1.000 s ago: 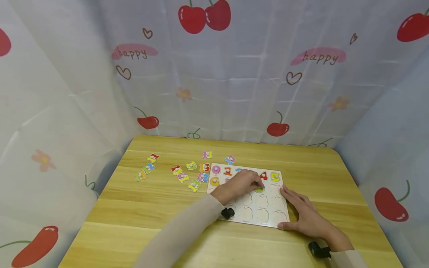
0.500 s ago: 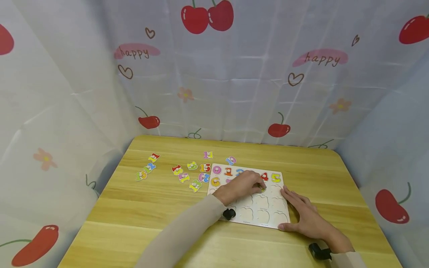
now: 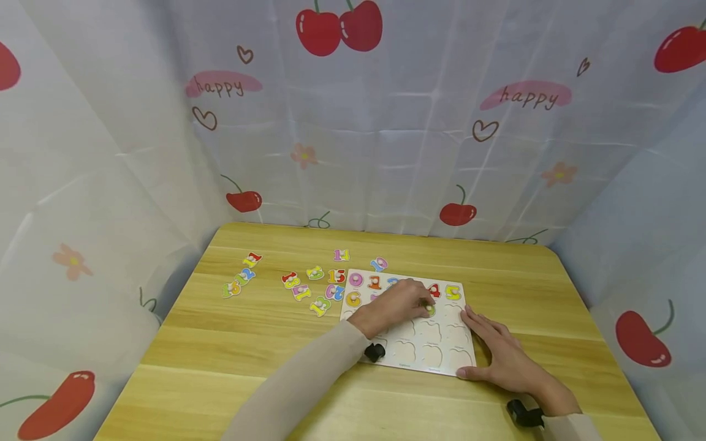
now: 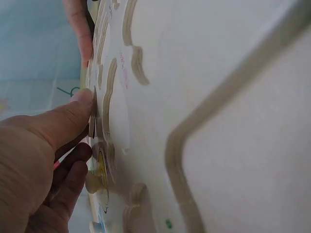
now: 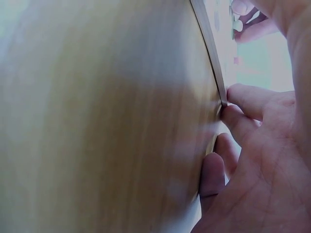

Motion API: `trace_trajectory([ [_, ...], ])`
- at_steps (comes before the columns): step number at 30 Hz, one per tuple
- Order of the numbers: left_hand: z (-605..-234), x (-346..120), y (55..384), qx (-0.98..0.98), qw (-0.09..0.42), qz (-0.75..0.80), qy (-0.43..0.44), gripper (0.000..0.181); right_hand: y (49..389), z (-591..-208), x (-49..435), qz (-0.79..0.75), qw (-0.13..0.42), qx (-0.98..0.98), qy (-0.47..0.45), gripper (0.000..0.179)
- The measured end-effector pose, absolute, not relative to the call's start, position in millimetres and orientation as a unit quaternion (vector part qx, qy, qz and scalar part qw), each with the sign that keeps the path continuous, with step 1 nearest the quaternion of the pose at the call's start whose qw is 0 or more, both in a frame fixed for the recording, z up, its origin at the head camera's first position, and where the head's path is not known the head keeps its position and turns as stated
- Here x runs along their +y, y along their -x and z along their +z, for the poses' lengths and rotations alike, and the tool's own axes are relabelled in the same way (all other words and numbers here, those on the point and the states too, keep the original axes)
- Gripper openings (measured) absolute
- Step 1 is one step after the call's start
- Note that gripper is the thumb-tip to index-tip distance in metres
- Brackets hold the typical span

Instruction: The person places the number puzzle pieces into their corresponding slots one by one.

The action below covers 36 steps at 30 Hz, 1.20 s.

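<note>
A white number puzzle board point(image 3: 441, 366) lies on the table with knobbed number pieces in its upper part. Over it, my left hand point(image 3: 393, 306) holds a green knobbed puzzle piece point(image 3: 430, 311) between thumb and fingers; its number cannot be read. In the left wrist view, the thumb point(image 4: 68, 116) touches this piece's thin edge point(image 4: 93, 116), slightly raised from the board. Beside those fingers sits a yellow knobbed piece point(image 4: 101, 179). My right hand point(image 3: 507, 355) rests at the board's right edge, thumb by the lower corner and fingers extended. My left hand hides part of the second row.
Loose number pieces lie left of the board, including a red-and-yellow 18 point(image 3: 290, 280) and a red 15 point(image 3: 337, 276). A pink-and-blue piece point(image 3: 379, 264) lies behind it. The wooden table point(image 3: 220, 355) is enclosed by cherry-print curtains point(image 3: 353, 135).
My left fingers have shifted slightly on the green piece, and more of its face and knob shows now. The right hand keeps its place at the board's edge.
</note>
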<state>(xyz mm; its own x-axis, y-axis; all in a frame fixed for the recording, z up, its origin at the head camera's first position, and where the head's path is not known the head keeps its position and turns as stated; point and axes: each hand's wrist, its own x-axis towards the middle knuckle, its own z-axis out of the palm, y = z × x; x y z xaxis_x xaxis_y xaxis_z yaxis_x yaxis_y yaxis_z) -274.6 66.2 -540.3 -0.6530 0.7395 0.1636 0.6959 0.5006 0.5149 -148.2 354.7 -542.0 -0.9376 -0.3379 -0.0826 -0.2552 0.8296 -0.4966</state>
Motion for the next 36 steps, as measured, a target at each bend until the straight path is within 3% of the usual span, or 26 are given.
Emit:
trace_trajectory([
  [36,-542.1,64.7,270.8,0.888,-0.004,0.231,-0.398,0.016,147.8,-543.5,353.5,-0.245,0.082,0.953,0.155,0.125],
])
